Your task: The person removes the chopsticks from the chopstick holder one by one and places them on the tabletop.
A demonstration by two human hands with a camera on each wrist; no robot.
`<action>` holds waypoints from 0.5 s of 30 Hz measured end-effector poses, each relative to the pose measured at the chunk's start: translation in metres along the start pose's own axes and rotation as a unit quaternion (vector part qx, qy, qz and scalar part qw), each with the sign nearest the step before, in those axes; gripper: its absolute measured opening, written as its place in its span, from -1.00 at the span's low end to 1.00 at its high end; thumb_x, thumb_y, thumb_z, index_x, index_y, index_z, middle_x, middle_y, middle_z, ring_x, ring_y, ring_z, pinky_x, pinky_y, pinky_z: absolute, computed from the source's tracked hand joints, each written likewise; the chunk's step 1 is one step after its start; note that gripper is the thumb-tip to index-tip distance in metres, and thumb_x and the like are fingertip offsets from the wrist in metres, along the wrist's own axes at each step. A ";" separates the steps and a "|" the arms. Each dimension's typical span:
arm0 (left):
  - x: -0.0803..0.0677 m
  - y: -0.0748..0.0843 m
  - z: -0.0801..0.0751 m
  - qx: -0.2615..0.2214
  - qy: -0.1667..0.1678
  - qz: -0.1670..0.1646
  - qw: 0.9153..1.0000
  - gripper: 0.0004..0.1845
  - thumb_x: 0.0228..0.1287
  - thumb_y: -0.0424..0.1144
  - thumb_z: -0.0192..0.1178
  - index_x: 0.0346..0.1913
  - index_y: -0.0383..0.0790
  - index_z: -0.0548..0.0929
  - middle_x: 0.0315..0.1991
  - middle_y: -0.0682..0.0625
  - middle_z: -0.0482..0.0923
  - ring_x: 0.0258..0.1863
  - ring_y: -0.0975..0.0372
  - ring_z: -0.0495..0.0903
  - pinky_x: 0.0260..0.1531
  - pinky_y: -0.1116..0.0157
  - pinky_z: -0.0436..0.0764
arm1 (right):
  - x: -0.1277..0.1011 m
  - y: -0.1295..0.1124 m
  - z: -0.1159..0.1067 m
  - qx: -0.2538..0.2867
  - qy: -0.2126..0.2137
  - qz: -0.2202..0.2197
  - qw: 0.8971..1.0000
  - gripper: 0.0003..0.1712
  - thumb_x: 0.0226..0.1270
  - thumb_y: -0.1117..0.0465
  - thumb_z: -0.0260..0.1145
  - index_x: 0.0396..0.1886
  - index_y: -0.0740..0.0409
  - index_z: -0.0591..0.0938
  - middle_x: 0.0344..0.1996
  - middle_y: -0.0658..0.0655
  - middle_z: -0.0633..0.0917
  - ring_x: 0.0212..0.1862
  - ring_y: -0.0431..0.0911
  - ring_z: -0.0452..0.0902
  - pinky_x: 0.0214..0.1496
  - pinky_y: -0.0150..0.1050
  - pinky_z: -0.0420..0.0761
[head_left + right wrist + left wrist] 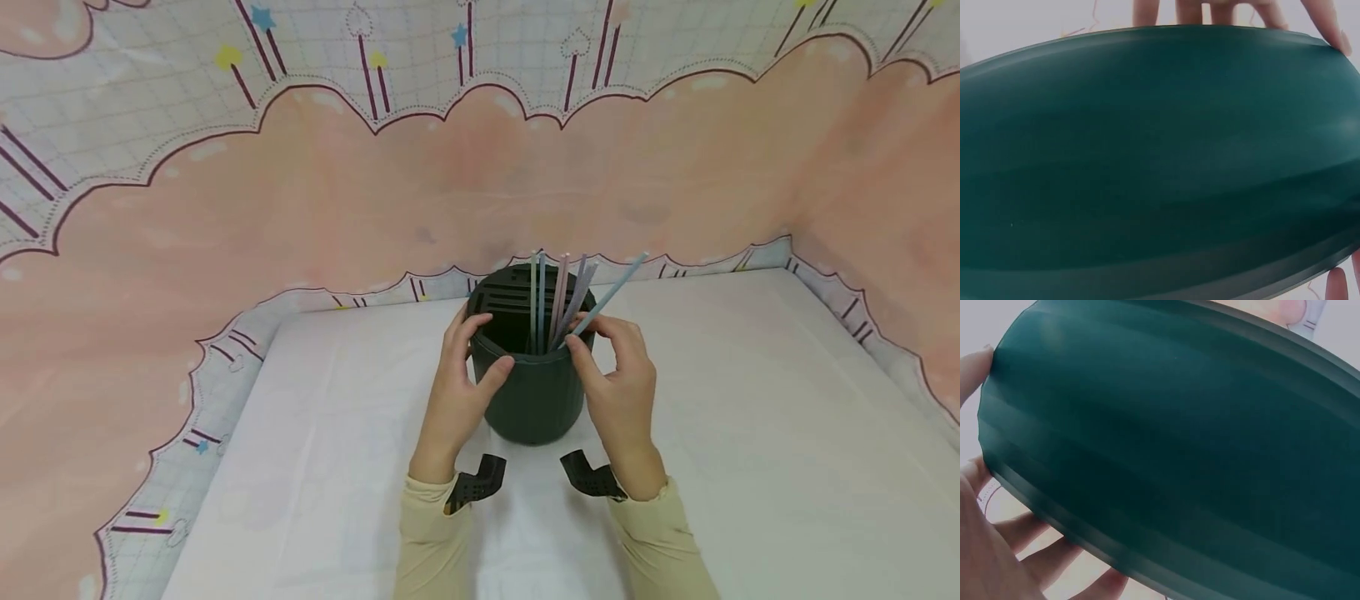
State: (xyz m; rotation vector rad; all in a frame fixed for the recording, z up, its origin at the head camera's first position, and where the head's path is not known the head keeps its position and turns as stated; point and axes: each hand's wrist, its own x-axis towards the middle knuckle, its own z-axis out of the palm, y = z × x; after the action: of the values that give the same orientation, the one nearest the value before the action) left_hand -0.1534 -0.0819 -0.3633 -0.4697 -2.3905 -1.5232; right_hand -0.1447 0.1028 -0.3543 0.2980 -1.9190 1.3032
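A dark green bucket (pixel 532 400) stands upright on the white cloth, a slotted panel (pixel 513 292) across the far part of its mouth. Several pastel straws (pixel 560 292) in green, pink, purple and blue lean in its right half. One blue straw (pixel 618 287) tilts far right over the rim. My left hand (pixel 465 375) grips the bucket's left side, thumb at the front rim. On the opposite side, my right hand (pixel 618 379) holds the rim, its thumb and forefinger close beside the tilted straw. The bucket wall (pixel 1166 437) fills the left wrist view; the right wrist view shows its wall (pixel 1160 150) too.
White cloth (pixel 750 433) covers the table. Behind it hangs a patterned pinkish backdrop (pixel 450 200), which also runs along the left and right sides. A black bracket (pixel 480 479) sits at the left wrist, another bracket (pixel 590 477) at the right.
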 end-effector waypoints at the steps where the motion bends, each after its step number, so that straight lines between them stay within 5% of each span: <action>1: 0.000 0.000 -0.001 -0.002 0.000 0.001 1.000 -0.41 0.15 0.08 0.12 0.25 0.19 0.22 0.37 0.15 -0.14 0.30 0.28 -0.01 0.18 0.07 0.19 | 0.001 0.000 0.001 -0.004 0.001 -0.004 1.000 -0.72 0.10 0.27 0.32 -0.13 0.12 0.61 -0.23 0.00 0.60 -0.08 -0.14 0.42 -0.07 -0.25 0.41; 7: -0.004 0.016 -0.005 -0.008 -0.010 -0.019 1.000 -0.37 0.12 -0.04 0.20 0.25 0.07 0.22 0.37 0.08 -0.12 0.30 0.22 0.00 0.20 0.07 0.16 | 0.000 -0.004 0.000 0.000 0.007 0.015 1.000 -0.75 0.15 0.25 0.28 -0.15 0.19 0.58 -0.23 0.02 0.59 -0.08 -0.14 0.46 0.00 -0.20 0.41; 12: -0.001 -0.004 -0.001 0.014 -0.007 -0.007 1.000 -0.36 0.08 0.15 0.15 0.23 0.29 0.17 0.35 0.24 -0.14 0.29 0.31 0.00 0.19 0.11 0.19 | 0.006 -0.022 -0.007 0.091 0.046 0.036 0.994 -0.76 0.20 0.39 0.19 -0.13 0.36 0.51 -0.24 0.16 0.59 -0.13 -0.10 0.50 0.04 -0.25 0.43; 15: 0.001 -0.003 -0.001 0.020 -0.008 -0.008 1.000 -0.36 0.09 0.16 0.14 0.24 0.29 0.17 0.35 0.21 -0.14 0.29 0.28 0.02 0.18 0.09 0.20 | 0.012 -0.035 -0.013 0.162 0.089 0.037 0.982 -0.76 0.17 0.51 0.15 -0.13 0.48 0.48 -0.30 0.27 0.56 -0.20 -0.05 0.53 -0.04 -0.28 0.49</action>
State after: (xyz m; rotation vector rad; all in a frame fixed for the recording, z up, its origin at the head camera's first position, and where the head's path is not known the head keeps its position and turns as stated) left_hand -0.1556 -0.0844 -0.3651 -0.4556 -2.4380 -1.4798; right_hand -0.1263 0.1008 -0.3198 0.2634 -1.5793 1.6383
